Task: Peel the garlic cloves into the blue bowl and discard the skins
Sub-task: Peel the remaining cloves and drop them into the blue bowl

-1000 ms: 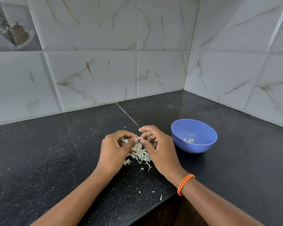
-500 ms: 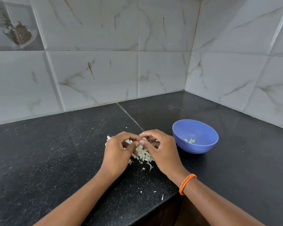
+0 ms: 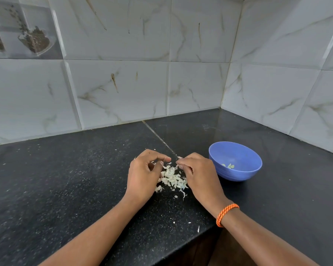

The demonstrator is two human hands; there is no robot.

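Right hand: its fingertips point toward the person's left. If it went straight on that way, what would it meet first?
Most likely the left hand's fingertips, just across a small gap from the right hand, above the garlic skins; depth is uncertain.

1. A round blue plastic bowl (image 3: pixel 236 171) is seen holding pale green peeled garlic cloves (image 3: pixel 229 166).
2. Off-white papery garlic skins (image 3: pixel 172 178) are heaped on a black, white-speckled stone counter (image 3: pixel 65 189).
3. White glossy wall tiles (image 3: pixel 123 93) are veined grey-brown.
4. An orange braided wristband (image 3: pixel 226 214) is worn.

Black speckled counter (image 3: pixel 69 185), marbled wall tiles (image 3: pixel 198 85)
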